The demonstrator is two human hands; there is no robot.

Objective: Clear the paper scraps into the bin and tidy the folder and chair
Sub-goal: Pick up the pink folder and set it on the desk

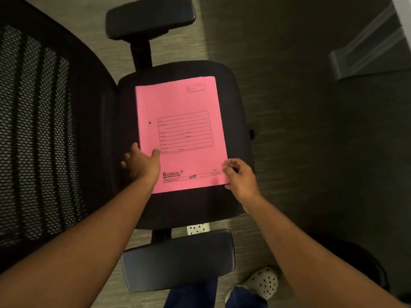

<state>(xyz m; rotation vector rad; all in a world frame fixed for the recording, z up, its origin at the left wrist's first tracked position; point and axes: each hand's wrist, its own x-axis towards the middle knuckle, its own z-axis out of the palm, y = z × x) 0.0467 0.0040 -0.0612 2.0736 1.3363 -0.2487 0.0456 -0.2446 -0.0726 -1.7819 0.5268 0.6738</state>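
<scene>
Fingers [134, 148] of left hand [142, 163] rest spread; right hand [239, 178] pinches folder [180, 130], lying lengthwise away.

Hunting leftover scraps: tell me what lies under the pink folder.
The black chair seat shows all around the pink folder. Whatever lies between them is covered; no scraps are visible.

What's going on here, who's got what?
A person is handling a closed pink paper folder that lies flat on the seat of a black mesh-backed office chair. The left-hand grip rests at the folder's near left edge, thumb on the cover. The right-hand grip pinches its near right corner.
</scene>
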